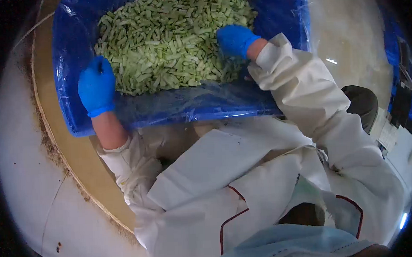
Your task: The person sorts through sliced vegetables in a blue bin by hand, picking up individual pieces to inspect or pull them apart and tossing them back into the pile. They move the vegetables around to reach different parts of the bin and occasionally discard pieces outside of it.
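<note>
A large blue bin (67,100) lined with clear plastic film holds a heap of pale green cut vegetable sticks (165,47). Both my hands wear blue gloves. At the bin's left side, my left hand (96,87) is closed, fingers curled together beside the edge of the heap; I cannot tell what is in them. My right hand (237,41) is closed like a fist over the right part of the heap, its fingertips hidden from view. The clear film (191,101) lies wrinkled along the near side of the bin.
A tan curved ledge (73,148) and a dirt-marked white surface (29,182) run along the left. Below the bin are my white coat (263,185) and a light blue face mask (294,244). Wet-looking floor (349,35) shows at the right, beside dark and blue items at the edge.
</note>
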Available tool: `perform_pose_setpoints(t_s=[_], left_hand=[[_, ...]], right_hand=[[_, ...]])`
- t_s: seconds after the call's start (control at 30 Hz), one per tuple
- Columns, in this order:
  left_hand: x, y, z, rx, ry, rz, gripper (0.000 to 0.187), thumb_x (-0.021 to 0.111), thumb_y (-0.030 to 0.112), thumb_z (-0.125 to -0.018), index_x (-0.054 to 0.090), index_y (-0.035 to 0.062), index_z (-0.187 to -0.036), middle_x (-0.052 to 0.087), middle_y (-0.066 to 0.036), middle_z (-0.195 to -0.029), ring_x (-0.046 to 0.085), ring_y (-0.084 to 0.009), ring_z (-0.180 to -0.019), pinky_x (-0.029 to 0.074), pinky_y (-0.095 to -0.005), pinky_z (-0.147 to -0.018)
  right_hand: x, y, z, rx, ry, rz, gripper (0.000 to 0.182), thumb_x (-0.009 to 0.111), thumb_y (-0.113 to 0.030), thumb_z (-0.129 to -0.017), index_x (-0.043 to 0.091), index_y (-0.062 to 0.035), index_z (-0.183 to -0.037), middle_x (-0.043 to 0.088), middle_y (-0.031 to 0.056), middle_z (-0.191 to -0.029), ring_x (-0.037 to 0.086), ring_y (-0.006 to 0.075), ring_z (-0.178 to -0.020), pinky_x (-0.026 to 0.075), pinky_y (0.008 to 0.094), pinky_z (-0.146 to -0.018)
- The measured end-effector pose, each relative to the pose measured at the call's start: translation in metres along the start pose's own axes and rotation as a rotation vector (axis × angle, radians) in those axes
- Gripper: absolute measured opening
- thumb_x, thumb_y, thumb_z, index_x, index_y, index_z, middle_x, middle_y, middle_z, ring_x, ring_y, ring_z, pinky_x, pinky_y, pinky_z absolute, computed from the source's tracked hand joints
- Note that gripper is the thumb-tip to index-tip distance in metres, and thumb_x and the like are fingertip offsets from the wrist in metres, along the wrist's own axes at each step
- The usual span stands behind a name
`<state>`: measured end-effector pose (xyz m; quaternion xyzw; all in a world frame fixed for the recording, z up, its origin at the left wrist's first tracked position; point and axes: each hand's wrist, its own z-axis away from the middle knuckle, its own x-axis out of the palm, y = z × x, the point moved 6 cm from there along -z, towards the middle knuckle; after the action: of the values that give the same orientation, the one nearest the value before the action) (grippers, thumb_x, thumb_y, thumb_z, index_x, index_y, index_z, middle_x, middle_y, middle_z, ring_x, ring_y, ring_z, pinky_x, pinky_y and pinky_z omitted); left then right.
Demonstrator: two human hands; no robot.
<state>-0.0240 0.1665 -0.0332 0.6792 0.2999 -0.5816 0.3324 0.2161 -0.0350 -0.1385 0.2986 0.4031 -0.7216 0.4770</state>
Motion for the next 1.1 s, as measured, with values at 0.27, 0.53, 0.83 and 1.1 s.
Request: perform_pose_setpoints(t_s=[0.27, 0.53, 0.83, 1.1], left_hand=[[-0.04, -0.023, 0.008, -0.222, 0.491, 0.154, 0.026, 0.053, 0.031, -0.079, 0.068, 0.0097, -0.083, 0.062, -0.018, -0.071, 0.061, -0.0349, -0.063, 0.047, -0.0398, -0.056], [-0.042, -0.016, 0.009, -0.236, 0.496, 0.133, 0.025, 0.054, 0.031, -0.078, 0.067, 0.0101, -0.079, 0.062, -0.017, -0.07, 0.061, -0.0338, -0.062, 0.047, -0.0393, -0.055], [-0.047, 0.007, 0.015, 0.012, 0.361, 0.372, 0.02, 0.058, 0.026, -0.079, 0.066, 0.0085, -0.086, 0.063, -0.017, -0.081, 0.061, -0.0323, -0.072, 0.048, -0.0385, -0.06], [-0.015, 0.128, 0.076, 0.566, -0.088, 0.407, 0.023, 0.056, 0.021, -0.08, 0.062, 0.0043, -0.095, 0.059, -0.016, -0.076, 0.057, -0.0339, -0.064, 0.046, -0.0398, -0.056]], right_hand=[[0.055, 0.004, -0.051, 0.094, 0.375, 0.01, 0.023, 0.057, -0.019, -0.07, 0.064, -0.0033, -0.084, 0.062, 0.0203, -0.086, 0.061, 0.0356, -0.078, 0.049, 0.044, -0.068], [0.01, -0.062, -0.031, -0.138, 0.335, -0.425, 0.025, 0.06, -0.017, -0.07, 0.061, -0.0092, -0.093, 0.06, 0.0124, -0.092, 0.058, 0.0354, -0.082, 0.048, 0.0424, -0.071], [0.017, -0.067, -0.037, 0.039, 0.161, -0.416, 0.023, 0.06, -0.023, -0.079, 0.06, -0.0061, -0.095, 0.063, 0.012, -0.078, 0.062, 0.0275, -0.075, 0.049, 0.0356, -0.069], [-0.061, -0.1, 0.04, -0.251, 0.182, -0.883, 0.02, 0.056, -0.012, -0.084, 0.059, -0.0028, -0.102, 0.063, 0.0064, -0.085, 0.06, 0.0131, -0.074, 0.048, 0.027, -0.067]])
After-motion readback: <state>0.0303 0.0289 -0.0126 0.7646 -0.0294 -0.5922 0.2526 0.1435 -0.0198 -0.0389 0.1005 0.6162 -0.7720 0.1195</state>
